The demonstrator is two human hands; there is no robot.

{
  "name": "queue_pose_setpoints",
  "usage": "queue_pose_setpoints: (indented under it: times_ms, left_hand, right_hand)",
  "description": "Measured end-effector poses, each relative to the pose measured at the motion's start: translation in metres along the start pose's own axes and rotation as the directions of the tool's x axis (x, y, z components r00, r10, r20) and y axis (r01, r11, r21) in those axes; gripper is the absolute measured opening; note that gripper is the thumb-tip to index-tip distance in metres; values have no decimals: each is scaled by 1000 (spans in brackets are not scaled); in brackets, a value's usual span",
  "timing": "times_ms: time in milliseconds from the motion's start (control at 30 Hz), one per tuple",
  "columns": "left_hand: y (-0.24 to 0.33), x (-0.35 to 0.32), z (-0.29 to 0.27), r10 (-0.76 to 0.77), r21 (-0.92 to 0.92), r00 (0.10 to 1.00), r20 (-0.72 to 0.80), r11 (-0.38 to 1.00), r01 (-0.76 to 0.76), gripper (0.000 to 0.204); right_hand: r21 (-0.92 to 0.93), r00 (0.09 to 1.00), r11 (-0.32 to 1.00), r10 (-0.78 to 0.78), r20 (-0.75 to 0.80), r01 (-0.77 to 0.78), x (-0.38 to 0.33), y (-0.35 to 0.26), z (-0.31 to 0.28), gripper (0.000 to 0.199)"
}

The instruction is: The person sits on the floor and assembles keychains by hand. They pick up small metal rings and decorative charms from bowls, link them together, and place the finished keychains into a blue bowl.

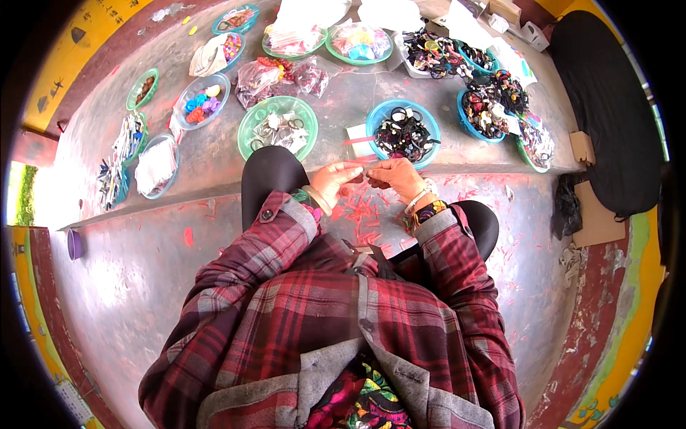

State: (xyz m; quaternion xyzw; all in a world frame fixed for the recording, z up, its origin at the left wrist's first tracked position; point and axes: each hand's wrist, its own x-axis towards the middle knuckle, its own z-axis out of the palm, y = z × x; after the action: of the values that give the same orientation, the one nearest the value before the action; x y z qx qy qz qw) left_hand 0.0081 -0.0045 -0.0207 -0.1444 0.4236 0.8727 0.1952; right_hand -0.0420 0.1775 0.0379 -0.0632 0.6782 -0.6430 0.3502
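Note:
My left hand (334, 183) and my right hand (398, 179) meet fingertip to fingertip above my lap, between my knees. Both pinch with thumb and forefinger; whatever is between them is too small to make out. Just beyond my right hand stands a blue basket (372, 127) of black hair ties (404, 136). A white card (359, 141) with a red strip across it lies at that basket's left side. Farther left, a green basket (245, 136) holds small clear packets and dark rings (280, 131). Red scraps (361, 214) are scattered on the floor below my hands.
Several baskets line the raised ledge (343, 86). Bagged reddish items (275, 80) lie at centre left. Piles of dark hair ties (493, 100) stand at right, near a black bag (567, 207) and cardboard (597, 218). A purple cup (75, 244) sits far left.

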Motion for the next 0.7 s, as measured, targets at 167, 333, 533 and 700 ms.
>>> queue_pose_setpoints:
  times_ms: [167, 333, 533, 700]
  left_hand:
    - [8, -9, 15, -14, 112, 999, -32, 994, 17, 16]
    - [10, -11, 15, -16, 116, 1000, -17, 993, 18, 17]
    - [12, -13, 19, -30, 108, 999, -27, 994, 33, 16]
    - [10, -13, 17, -31, 107, 999, -29, 994, 33, 16]
  right_hand:
    - [-2, 999, 1000, 6, -32, -6, 2, 5, -2, 16]
    - [14, 997, 1000, 2, -77, -1, -3, -2, 7, 13]
    - [-26, 996, 999, -35, -85, 33, 2, 5, 3, 12]
    - [-48, 995, 998, -36, -98, 31, 4, 6, 5, 12]
